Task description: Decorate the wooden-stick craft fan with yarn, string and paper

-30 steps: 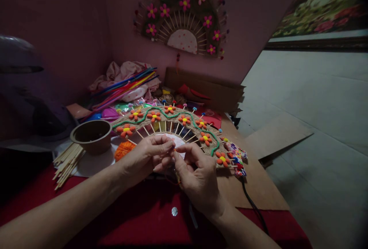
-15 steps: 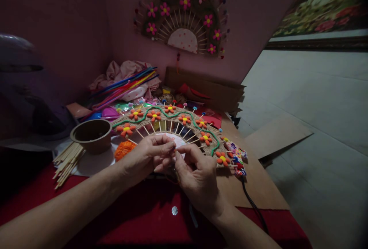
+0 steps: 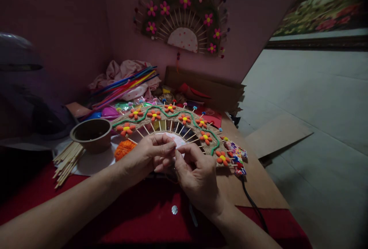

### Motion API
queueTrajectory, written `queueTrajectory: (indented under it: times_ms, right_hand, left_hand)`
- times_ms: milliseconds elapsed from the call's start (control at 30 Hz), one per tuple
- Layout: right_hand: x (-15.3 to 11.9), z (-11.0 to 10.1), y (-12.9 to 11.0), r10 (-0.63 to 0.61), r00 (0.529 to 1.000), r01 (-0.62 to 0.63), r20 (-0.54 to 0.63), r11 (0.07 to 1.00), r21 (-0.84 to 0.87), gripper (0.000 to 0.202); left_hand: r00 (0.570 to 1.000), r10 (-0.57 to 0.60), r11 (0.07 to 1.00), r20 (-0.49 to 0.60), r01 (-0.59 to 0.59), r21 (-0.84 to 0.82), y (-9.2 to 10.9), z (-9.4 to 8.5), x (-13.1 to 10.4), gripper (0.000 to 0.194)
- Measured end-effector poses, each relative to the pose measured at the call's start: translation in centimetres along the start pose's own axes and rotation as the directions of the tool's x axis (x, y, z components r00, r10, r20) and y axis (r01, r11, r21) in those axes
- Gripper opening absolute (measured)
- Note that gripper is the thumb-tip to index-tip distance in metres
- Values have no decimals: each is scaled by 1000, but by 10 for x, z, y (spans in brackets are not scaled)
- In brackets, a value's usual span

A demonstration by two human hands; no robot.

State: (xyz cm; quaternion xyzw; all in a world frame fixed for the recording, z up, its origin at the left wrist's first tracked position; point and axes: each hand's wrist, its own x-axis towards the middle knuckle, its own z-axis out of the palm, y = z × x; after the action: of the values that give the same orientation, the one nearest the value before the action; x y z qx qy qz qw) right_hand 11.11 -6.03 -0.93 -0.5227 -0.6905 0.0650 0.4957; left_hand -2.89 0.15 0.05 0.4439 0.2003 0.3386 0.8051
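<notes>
My left hand (image 3: 156, 151) and my right hand (image 3: 198, 176) meet fingertip to fingertip, both in a pinch. What lies between the fingers is too small and dark to make out; a thin strand hangs just under them. Behind them lies a fan-shaped craft piece (image 3: 169, 115), its twine-wrapped arch set with orange clay-like flowers, a wavy green cord and pompom-tipped sticks. Its white centre (image 3: 174, 138) is partly covered by my hands. Left of my left hand sits an orange yarn ball (image 3: 124, 149).
A brown pot (image 3: 91, 141) and a bundle of thin wooden sticks (image 3: 68, 162) stand at left. Behind are coloured pipe cleaners (image 3: 126, 88). Cardboard (image 3: 253, 187) extends right, with a black cord (image 3: 253, 205). A small silvery disc (image 3: 174, 210) lies on the red cloth (image 3: 138, 218). A similar fan (image 3: 184, 15) hangs above.
Almost nothing differs. Both hands keep the same pinch at the same spot, with only a tiny shift of the fingertips.
</notes>
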Motion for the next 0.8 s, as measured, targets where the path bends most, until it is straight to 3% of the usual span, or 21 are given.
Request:
queueTrajectory:
  times_ms: [800]
  right_hand:
    - [0,0,1,21,1000,-21,19,1000,-21,8]
  left_hand:
    - [1000,-14,1000,-25,14,4,1,1,0,20]
